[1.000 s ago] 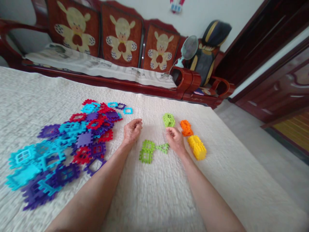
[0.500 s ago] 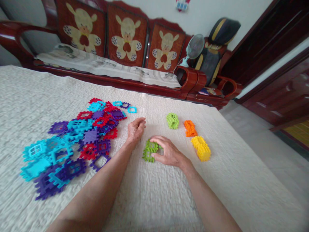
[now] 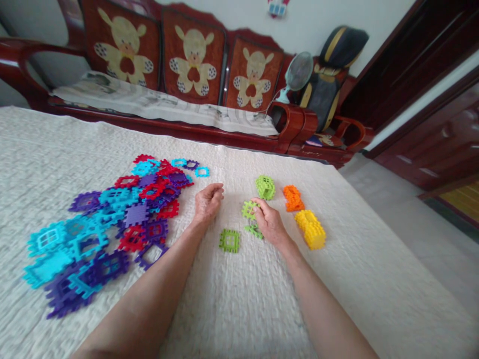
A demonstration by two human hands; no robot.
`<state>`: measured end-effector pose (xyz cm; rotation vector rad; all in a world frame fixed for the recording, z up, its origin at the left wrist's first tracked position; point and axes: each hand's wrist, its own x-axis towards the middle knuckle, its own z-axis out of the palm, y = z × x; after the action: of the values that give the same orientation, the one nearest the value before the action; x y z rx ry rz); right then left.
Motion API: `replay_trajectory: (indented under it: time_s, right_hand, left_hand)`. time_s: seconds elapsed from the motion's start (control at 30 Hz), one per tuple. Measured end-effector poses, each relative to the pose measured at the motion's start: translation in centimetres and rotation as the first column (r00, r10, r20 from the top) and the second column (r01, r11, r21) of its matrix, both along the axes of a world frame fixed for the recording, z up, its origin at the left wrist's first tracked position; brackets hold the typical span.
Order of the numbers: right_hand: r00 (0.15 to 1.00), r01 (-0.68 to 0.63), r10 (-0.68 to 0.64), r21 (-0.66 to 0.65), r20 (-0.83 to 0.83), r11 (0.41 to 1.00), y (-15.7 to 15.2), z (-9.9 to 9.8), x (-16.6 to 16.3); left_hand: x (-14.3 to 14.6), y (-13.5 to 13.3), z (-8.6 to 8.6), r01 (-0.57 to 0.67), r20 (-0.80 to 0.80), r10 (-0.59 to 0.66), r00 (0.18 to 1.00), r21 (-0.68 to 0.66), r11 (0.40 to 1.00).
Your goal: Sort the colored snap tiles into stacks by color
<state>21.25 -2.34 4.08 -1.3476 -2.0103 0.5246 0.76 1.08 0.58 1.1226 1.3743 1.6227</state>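
Note:
My right hand [image 3: 267, 219] pinches a light green square interlocking block [image 3: 249, 210], raised slightly above the cloth. Just below that hand, a second green piece [image 3: 254, 231] lies partly covered by the fingers. Closer to me and to the left, a green open-frame block [image 3: 229, 241] rests flat. My left hand [image 3: 209, 202] is loosely closed on the cloth, with no block showing in its curled fingers. It is nearest to the heap of purple, blue and red blocks [image 3: 136, 214].
Stacked on the right are green blocks [image 3: 266, 187], orange blocks [image 3: 294, 198] and yellow blocks [image 3: 311, 230]. All lie on a cream textured cloth [image 3: 224, 319]. Behind stand a wooden sofa [image 3: 172, 128] and a small fan [image 3: 298, 72].
My right hand has lifted one green block off the others and carried it away from me, slightly right. The frame block stays on the cloth. My left hand has hardly moved.

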Motion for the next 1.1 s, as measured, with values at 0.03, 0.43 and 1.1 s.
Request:
replay_trajectory:
  time_s: [0.03, 0.43, 1.1]
  right_hand:
    - [1.0, -0.009, 0.009, 0.028, 0.001, 1.0, 0.2, 0.0, 0.3]
    - [0.99, -0.133, 0.127, 0.12, 0.055, 0.984, 0.9, 0.7, 0.6]
    - [0.974, -0.175, 0.166, 0.049, 0.153, 0.983, 0.9, -0.1, 1.2]
  left_hand:
    - [0.0, 0.0, 0.0, 0.0, 0.0, 0.0, 1.0, 0.001, 1.0]
    - [0.0, -0.1, -0.1, 0.007, -0.023, -0.006, 1.0, 0.007, 1.0]
    - [0.1, -0.1, 0.1, -0.005, 0.005, 0.005, 1.0, -0.02, 1.0]
